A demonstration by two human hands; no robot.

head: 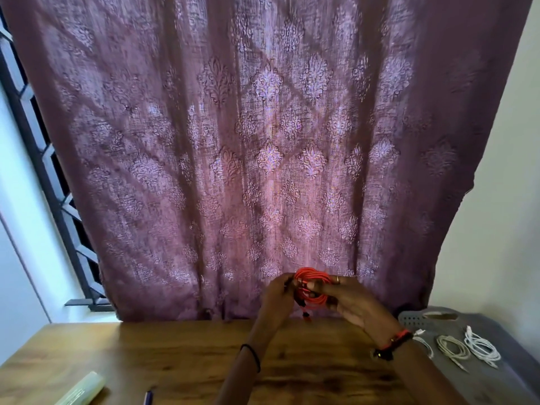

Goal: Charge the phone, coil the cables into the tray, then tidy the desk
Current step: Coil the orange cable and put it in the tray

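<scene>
Both my hands, left hand (276, 296) and right hand (352, 305), grip the coiled red cable (311, 287) above the counter (175, 355). At three o'clock, white cables (467, 346) lie in the grey tray (496, 325).

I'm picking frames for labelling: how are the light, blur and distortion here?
Head view: backlit curtain glows at centre, leaving both hands dark; the left hand and right hand holding the red cable look slightly soft; wide-angle bending shows at the window grille.

Home desk (patterned curtain (263, 147))
</scene>
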